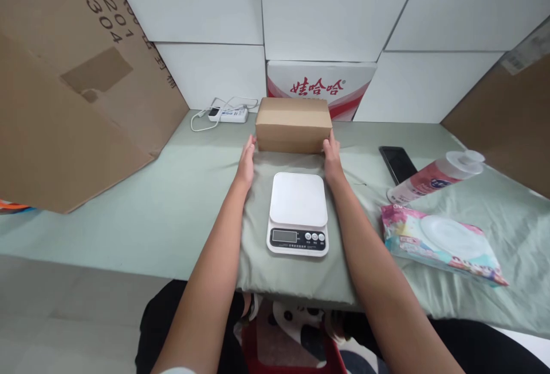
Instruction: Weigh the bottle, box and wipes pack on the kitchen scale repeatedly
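A small brown cardboard box (294, 138) rests at the back of the cloth-covered table, with one of my hands at each end. My left hand (246, 161) is against its left side, fingers pointing forward and partly hidden. At the lower right corner, my right hand (332, 159) grips the box, its thumb near the front face. Between my forearms lies a white digital kitchen scale (298, 202). Its platform is bare, and its display looks blank.
A white power strip (228, 114) with a cable lies at the back left. To the right are a black phone (397, 164), a pink-labelled bottle (433, 179) and a wet wipes pack (442, 243). Large cardboard (86, 110) stands left; a red-and-white carton (320, 79) is behind.
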The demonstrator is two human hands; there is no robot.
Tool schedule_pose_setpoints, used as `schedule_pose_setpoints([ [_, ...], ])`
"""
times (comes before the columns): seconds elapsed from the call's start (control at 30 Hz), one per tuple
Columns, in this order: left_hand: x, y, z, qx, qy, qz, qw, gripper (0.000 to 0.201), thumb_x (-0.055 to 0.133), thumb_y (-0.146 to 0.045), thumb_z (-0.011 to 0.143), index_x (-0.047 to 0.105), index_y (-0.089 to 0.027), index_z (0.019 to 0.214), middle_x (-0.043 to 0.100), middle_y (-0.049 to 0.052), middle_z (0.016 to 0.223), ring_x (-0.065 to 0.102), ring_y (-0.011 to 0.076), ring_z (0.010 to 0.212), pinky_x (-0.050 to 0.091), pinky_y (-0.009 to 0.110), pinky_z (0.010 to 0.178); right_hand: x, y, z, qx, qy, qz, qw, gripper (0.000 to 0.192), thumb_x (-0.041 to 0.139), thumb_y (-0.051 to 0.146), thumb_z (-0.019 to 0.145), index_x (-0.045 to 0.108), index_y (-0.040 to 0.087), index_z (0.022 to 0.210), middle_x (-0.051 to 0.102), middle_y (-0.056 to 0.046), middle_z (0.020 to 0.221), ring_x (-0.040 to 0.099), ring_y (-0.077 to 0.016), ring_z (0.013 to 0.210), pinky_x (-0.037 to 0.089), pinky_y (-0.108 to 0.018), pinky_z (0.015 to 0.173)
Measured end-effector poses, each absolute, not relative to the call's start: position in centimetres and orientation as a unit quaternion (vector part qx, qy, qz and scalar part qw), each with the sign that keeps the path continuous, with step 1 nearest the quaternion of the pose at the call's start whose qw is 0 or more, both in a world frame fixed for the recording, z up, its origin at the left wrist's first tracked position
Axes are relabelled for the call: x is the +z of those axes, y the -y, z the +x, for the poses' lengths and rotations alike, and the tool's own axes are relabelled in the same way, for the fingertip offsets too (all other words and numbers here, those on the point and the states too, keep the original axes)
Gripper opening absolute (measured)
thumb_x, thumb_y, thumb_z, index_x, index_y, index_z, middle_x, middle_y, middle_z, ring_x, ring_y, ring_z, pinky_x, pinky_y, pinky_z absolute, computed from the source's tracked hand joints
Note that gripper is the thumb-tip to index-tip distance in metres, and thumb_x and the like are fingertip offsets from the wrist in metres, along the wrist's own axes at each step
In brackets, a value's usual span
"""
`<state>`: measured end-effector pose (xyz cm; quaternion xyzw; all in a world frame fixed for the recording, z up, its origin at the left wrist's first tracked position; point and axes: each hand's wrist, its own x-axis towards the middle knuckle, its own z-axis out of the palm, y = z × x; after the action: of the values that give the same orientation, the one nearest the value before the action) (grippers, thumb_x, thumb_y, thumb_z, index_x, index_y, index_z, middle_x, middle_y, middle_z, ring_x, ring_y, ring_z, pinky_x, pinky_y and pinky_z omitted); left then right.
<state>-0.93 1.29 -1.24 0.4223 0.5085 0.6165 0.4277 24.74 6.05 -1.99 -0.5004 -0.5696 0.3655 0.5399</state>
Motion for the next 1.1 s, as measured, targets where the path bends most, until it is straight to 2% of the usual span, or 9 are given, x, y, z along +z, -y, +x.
schedule_pose_setpoints([
  [0.13,-0.8,-1.1,-0.8,0.616,-0.528,0.404,0.422,0.041,0.047,-0.043,0.107,0.062,-0.028,0.142,0.052,0.007,0.165,0.046,0.021,0.157,0.032,0.041,0.133,-1.5,-5.6,25.1,0.353,0.581,-0.509,0.528,0.086,0.046,0.082,0.088,0.044,0.036,0.161,0.047,-0.011,0.149,0.039,-0.0286,0.154,0.03,-0.052,0.133],
  [0.23,0.3,-0.3,-0.2,0.627,-0.502,0.408,0.435,0.041,0.051,-0.047,0.105,0.064,-0.026,0.137,0.055,0.009,0.162,0.048,0.0243,0.156,0.038,0.042,0.13,0.1,-4.7,24.6,0.324,0.582,-0.484,0.568,0.089,0.049,0.08,0.087,0.039,0.033,0.162,0.044,-0.011,0.158,0.033,-0.0291,0.159,0.024,-0.052,0.136],
  [0.33,1.8,1.8,0.5,0.643,-0.452,0.443,0.432,0.047,0.055,-0.051,0.101,0.067,-0.024,0.137,0.055,0.008,0.164,0.045,0.0288,0.159,0.037,0.044,0.13,2.4,-2.3,24.5,0.288,0.605,-0.419,0.612,0.077,0.048,0.071,0.094,0.033,0.035,0.16,0.039,-0.008,0.168,0.027,-0.0265,0.164,0.023,-0.053,0.136],
  [0.43,3.2,5.4,1.0,0.666,-0.42,0.488,0.375,0.049,0.064,-0.054,0.097,0.07,-0.022,0.134,0.063,0.009,0.156,0.047,0.0313,0.157,0.038,0.044,0.13,4.3,1.8,25.2,0.269,0.625,-0.38,0.626,0.068,0.051,0.064,0.098,0.029,0.036,0.156,0.043,-0.009,0.165,0.037,-0.0285,0.16,0.033,-0.058,0.131],
  [0.53,3.8,9.9,1.6,0.711,-0.403,0.494,0.296,0.048,0.068,-0.055,0.096,0.069,-0.024,0.133,0.072,0.01,0.143,0.059,0.0302,0.147,0.046,0.044,0.125,5.1,6.7,26.1,0.264,0.634,-0.379,0.621,0.066,0.058,0.061,0.098,0.028,0.038,0.151,0.049,-0.011,0.156,0.051,-0.0311,0.149,0.043,-0.062,0.124],
  [0.63,3.2,14.0,2.1,0.729,-0.413,0.481,0.257,0.041,0.066,-0.052,0.099,0.067,-0.025,0.129,0.076,0.01,0.134,0.067,0.0278,0.137,0.054,0.044,0.117,5.1,11.2,26.9,0.269,0.652,-0.383,0.597,0.066,0.063,0.057,0.098,0.027,0.04,0.151,0.049,-0.011,0.155,0.059,-0.0306,0.14,0.05,-0.061,0.119],
  [0.8,1.0,17.3,2.3,0.715,-0.409,0.505,0.259,0.038,0.064,-0.052,0.099,0.068,-0.024,0.125,0.078,0.011,0.128,0.072,0.0288,0.13,0.059,0.046,0.112,4.3,15.0,28.4,0.247,0.675,-0.407,0.564,0.079,0.064,0.054,0.099,0.018,0.044,0.162,0.043,-0.011,0.162,0.058,-0.0315,0.142,0.054,-0.062,0.114],
  [1.1,-0.9,17.9,1.7,0.682,-0.42,0.52,0.298,0.036,0.063,-0.049,0.1,0.067,-0.023,0.125,0.078,0.012,0.131,0.072,0.0291,0.13,0.057,0.05,0.116,3.0,15.0,29.2,0.231,0.682,-0.424,0.549,0.07,0.063,0.053,0.1,0.028,0.04,0.159,0.053,-0.012,0.151,0.066,-0.0279,0.128,0.061,-0.054,0.104],
])
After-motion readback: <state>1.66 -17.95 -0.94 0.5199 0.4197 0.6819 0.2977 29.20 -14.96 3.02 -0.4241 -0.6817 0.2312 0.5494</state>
